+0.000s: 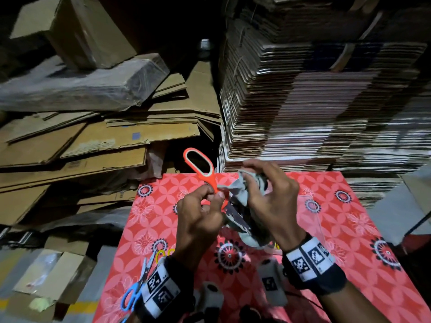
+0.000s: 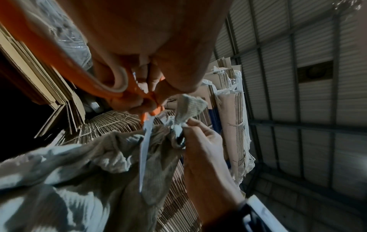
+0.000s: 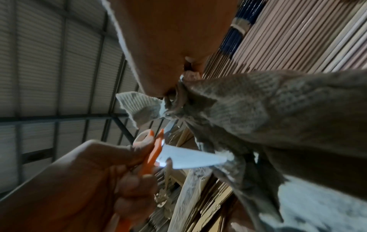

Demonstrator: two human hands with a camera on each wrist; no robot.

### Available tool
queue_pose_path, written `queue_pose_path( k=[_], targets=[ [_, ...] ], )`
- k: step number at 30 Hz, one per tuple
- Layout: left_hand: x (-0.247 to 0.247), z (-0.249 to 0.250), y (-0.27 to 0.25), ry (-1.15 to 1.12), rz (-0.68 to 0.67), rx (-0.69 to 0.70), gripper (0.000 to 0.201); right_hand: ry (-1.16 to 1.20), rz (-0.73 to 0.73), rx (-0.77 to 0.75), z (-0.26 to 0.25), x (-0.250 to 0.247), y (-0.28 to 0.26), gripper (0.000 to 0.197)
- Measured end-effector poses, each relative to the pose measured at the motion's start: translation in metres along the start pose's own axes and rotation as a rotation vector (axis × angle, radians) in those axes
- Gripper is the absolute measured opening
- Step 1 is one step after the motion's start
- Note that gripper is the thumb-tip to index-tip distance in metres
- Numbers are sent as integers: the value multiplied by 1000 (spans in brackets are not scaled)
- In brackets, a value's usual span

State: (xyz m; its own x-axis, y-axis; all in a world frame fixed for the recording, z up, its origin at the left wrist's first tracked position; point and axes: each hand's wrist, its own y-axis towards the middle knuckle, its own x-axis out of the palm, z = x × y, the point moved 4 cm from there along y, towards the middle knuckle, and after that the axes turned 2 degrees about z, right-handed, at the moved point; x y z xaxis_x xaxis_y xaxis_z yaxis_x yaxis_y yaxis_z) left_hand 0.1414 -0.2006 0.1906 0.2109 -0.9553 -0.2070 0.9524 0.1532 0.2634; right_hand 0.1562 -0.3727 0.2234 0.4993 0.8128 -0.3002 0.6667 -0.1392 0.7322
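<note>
Grey knitted cloth is the thing in work. It hangs bunched in the air between the two hands, above the red-patterned bench, with its lower folds drooping toward the cover. It looks light, limp and stretchy, with ragged edges, so it will likely fold away from a blade unless pulled taut. The best hold is a firm pinch just beside the intended cut line, with the rest left hanging.

The orange scissors are the opposite: stiff, sharp and best handled by the loops only. The blade lies against the cloth. In the right wrist view the blades look parted, though I cannot be sure.

The left hand has its fingers curled tightly round the scissors' handles close to the pivot, while the big loop stands free above the knuckles. The right hand pinches a gathered tuft of cloth between thumb and fingertips, and its other fingers are loosely bent. The two hands nearly meet at the cloth.

Blue scissors lie at the bench's near left edge, well apart from the work. Stacks of flat cardboard rise behind.
</note>
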Motion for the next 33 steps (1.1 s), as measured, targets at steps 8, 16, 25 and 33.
queue_pose_path(
  k=[8,16,25,33],
  targets=[
    [1,-5,0,31,3,-4,30,10,12,4,10,-5,4,23],
    [-1,-7,2,-2,-16,2,33,30,-88,-113,-3,4,-18,18],
    [2,-19,-2,-202,-18,-228,45,249,-16,272,50,-21,19,27],
    [-5,-11,1,-265,-13,-229,44,295,98,313,55,-40,32,20]
  ],
)
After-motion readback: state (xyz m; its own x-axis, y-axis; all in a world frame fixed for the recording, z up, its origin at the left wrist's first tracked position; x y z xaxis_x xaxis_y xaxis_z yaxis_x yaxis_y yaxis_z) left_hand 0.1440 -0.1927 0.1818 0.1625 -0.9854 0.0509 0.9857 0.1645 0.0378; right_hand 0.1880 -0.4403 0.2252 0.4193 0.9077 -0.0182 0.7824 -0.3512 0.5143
